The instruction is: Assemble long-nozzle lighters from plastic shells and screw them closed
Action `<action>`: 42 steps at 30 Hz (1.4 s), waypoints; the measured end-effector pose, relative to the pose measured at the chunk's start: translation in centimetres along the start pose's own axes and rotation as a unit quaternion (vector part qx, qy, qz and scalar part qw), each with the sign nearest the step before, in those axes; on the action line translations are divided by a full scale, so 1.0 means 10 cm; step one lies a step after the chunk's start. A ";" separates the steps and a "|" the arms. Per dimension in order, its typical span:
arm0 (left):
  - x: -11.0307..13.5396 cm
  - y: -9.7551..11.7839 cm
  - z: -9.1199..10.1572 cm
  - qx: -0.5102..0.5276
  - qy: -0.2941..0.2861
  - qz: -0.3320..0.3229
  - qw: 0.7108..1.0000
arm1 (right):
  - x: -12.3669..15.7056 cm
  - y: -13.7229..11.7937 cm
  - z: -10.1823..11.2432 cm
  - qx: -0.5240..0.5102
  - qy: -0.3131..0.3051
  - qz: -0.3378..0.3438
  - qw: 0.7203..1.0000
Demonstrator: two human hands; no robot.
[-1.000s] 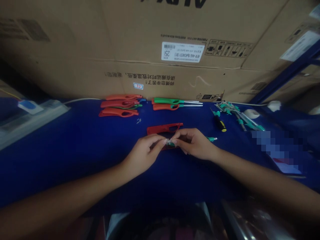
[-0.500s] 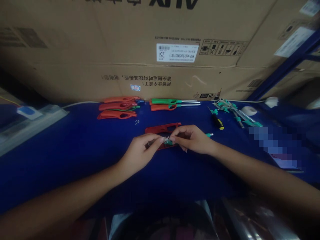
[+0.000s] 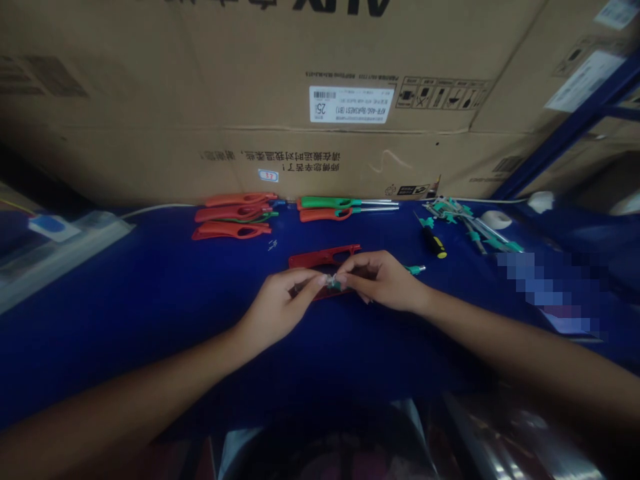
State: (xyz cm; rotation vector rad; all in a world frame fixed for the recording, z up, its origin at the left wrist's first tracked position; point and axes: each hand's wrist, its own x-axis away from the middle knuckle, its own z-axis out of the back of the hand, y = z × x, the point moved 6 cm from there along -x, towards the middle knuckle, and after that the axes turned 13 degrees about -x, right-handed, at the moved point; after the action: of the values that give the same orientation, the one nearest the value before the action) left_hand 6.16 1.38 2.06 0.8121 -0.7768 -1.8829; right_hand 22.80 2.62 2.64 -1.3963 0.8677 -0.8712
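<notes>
Over the blue tabletop my left hand (image 3: 290,297) and my right hand (image 3: 383,280) meet, fingertips almost touching. Both are closed in a pinch on a small green and whitish part (image 3: 335,283); its exact kind is too small to make out. Just behind the hands lies a red lighter casing half (image 3: 313,257), with a trigger opening at its right end. A second red piece (image 3: 325,294) lies under the fingers, mostly covered. A green part with a metal tip (image 3: 416,269) pokes out past my right hand.
Orange-red lighter casings (image 3: 233,231) lie at the back left. Two lighters with metal tubes (image 3: 327,202) are at the back middle. To the right are a black and yellow screwdriver (image 3: 434,243), a pile of tubes with green parts (image 3: 467,223) and a white tape roll (image 3: 497,219). A large cardboard box (image 3: 240,87) stands behind.
The fingertips have shifted very slightly around the small part, and it is turned a little. The view has drifted slightly; the things on the table lie as before.
</notes>
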 end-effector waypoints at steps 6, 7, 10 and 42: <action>0.00 0.02 -0.01 -0.015 -0.005 -0.014 1.000 | 0.00 0.01 -0.02 0.005 -0.004 -0.017 1.000; -0.01 0.01 -0.01 -0.016 -0.004 -0.012 1.000 | 0.00 0.01 -0.02 0.003 -0.004 -0.019 1.000; -0.02 -0.01 0.00 -0.015 0.005 0.005 1.000 | -0.01 0.00 -0.01 -0.013 -0.004 -0.023 1.000; -0.03 0.01 0.01 -0.002 0.016 0.003 1.000 | -0.03 0.04 0.05 -0.007 0.004 -0.045 0.999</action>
State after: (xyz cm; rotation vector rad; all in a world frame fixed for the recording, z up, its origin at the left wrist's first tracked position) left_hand 6.23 1.63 2.26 0.8344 -0.7555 -1.8620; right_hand 23.13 3.08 2.25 -1.4547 0.8229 -0.9405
